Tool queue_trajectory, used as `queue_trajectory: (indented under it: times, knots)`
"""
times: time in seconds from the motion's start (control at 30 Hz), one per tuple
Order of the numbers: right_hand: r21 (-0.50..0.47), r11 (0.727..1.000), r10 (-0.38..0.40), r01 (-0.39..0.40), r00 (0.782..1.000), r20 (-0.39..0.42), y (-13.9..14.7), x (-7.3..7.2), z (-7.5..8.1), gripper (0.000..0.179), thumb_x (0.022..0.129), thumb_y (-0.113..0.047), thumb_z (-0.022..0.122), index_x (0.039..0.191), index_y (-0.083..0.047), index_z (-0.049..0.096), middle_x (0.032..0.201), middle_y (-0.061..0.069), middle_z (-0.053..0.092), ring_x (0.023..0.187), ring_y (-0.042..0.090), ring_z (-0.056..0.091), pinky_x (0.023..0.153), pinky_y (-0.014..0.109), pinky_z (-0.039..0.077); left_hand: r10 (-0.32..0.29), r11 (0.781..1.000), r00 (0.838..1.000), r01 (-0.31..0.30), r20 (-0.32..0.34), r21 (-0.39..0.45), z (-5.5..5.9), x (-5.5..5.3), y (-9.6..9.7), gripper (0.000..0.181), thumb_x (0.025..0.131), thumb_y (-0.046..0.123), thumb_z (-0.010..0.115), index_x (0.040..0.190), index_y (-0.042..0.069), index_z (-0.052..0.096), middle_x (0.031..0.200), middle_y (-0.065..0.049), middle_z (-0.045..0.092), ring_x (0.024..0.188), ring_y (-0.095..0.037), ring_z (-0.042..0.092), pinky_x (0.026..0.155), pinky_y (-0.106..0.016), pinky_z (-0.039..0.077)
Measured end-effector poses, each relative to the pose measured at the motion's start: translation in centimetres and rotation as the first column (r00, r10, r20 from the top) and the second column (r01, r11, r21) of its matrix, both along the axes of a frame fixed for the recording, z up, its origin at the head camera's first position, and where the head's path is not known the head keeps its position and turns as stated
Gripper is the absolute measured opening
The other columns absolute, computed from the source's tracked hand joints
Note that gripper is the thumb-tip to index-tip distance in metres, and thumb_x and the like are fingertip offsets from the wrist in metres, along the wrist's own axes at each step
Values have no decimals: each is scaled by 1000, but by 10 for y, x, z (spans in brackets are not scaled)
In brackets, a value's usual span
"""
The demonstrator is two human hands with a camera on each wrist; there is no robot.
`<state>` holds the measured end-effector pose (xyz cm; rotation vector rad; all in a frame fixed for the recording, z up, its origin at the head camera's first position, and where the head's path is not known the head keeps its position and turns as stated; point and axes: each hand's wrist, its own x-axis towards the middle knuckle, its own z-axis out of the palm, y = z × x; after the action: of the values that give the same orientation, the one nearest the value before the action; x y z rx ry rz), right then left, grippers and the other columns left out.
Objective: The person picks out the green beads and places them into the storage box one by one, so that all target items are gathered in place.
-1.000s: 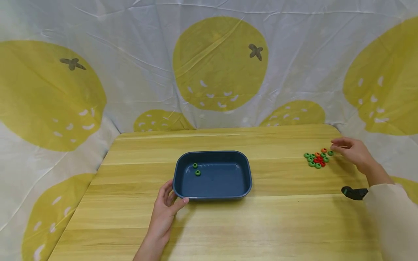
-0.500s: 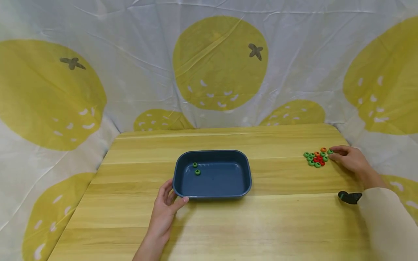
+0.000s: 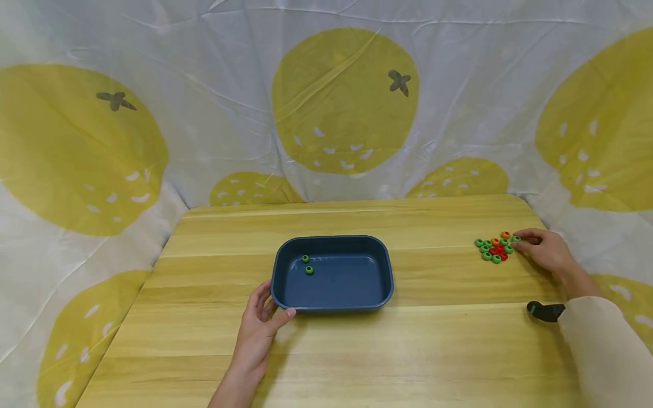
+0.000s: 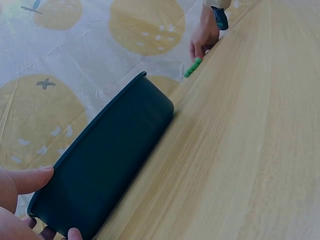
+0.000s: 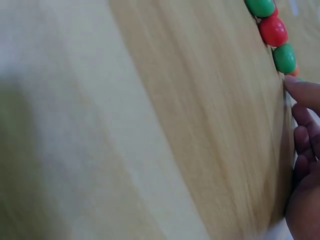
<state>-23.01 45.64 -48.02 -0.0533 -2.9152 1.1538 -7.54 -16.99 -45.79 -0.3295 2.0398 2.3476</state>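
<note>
A dark blue plastic basin (image 3: 347,289) rests on the table, two green beads (image 3: 309,270) lying in its left part. My left hand (image 3: 255,331) holds its near left corner, thumb on the rim; the left wrist view shows this thumb (image 4: 35,179) and fingertips lower down on the basin's wall (image 4: 107,155). Far to the right lies a cluster of round beads with holes, green, red (image 3: 494,250) and orange (image 3: 505,234). At its right edge my right hand (image 3: 546,251) pinches a green bead (image 3: 516,238) between thumb and forefinger, the bead partly hidden.
The wooden table (image 3: 433,351) ends at a white curtain (image 3: 229,113) printed with yellow fruit. A black device (image 3: 546,311) sticks out from the right sleeve (image 3: 607,340), over the table's right side.
My right hand has come down and a little left onto the green bead at the cluster's right edge, its fingers closing there. Left hand and basin have stayed in place.
</note>
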Motion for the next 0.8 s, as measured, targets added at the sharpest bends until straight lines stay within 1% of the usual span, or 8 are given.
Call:
queue_trajectory:
  times: [0.17, 0.3, 0.4, 0.47, 0.6, 0.63, 0.7, 0.8]
  knots:
    - [51, 999, 1, 0, 1000, -6, 2, 0, 5, 49, 102, -32, 68, 128, 9, 62, 109, 22, 67, 86, 9, 54, 69, 24, 45, -2, 1000, 1000, 2, -1, 1, 1, 1, 1, 83, 89, -4, 77, 157, 7, 32, 159, -10, 38, 144, -32, 37, 98, -21, 45]
    - [74, 997, 19, -20, 1000, 10, 3, 2, 13, 50, 103, -33, 65, 130, 8, 60, 122, 33, 62, 98, 30, 59, 74, 29, 45, -10, 1000, 1000, 10, -2, 2, 2, 1, 0, 83, 89, -3, 78, 158, 6, 31, 160, -11, 36, 145, -32, 36, 98, -21, 45]
    - [34, 999, 35, -36, 999, 38, 2, 1, 19, 52, 105, -34, 62, 134, 9, 56, 131, 36, 56, 113, 46, 54, 77, 30, 45, -5, 1000, 1000, 5, 4, 1, 1, 1, -1, 83, 89, -3, 78, 157, 8, 32, 159, -10, 38, 144, -31, 37, 98, -21, 45]
    - [13, 999, 41, -42, 998, 48, 0, 0, 22, 54, 106, -34, 62, 137, 9, 54, 135, 36, 53, 119, 50, 49, 77, 27, 46, 0, 1000, 1000, 0, 13, -2, 1, 0, -2, 82, 89, -3, 78, 157, 9, 33, 158, -8, 39, 142, -29, 39, 97, -21, 46]
    - [-22, 998, 63, -62, 996, 61, -5, -1, 27, 55, 106, -34, 60, 140, 10, 51, 139, 35, 49, 123, 52, 46, 73, 18, 46, 2, 1000, 1000, -2, 27, -12, 0, -1, -3, 82, 89, -3, 77, 157, 11, 34, 157, -5, 40, 141, -28, 39, 97, -21, 45]
    - [-22, 997, 69, -68, 996, 64, -6, -2, 28, 56, 106, -35, 60, 140, 9, 51, 139, 35, 48, 124, 52, 46, 74, 19, 46, 0, 1000, 1000, 0, 30, -14, 0, -1, -3, 82, 89, -2, 78, 157, 12, 34, 157, -5, 39, 142, -28, 39, 97, -21, 45]
    - [-34, 996, 91, -88, 993, 79, -9, -2, 31, 56, 107, -34, 59, 141, 10, 49, 141, 36, 47, 125, 53, 46, 82, 29, 50, -1, 1000, 999, 2, 32, -14, 0, -2, -3, 82, 89, -2, 78, 157, 12, 33, 158, -6, 39, 142, -28, 39, 97, -21, 45]
    - [-22, 994, 108, -106, 991, 82, -13, -5, 36, 56, 107, -36, 60, 141, 8, 51, 141, 33, 49, 115, 27, 59, 84, 31, 51, -1, 1000, 999, 1, 32, -12, -1, -2, -2, 82, 89, -3, 78, 157, 11, 34, 158, -6, 39, 142, -29, 39, 98, -21, 45]
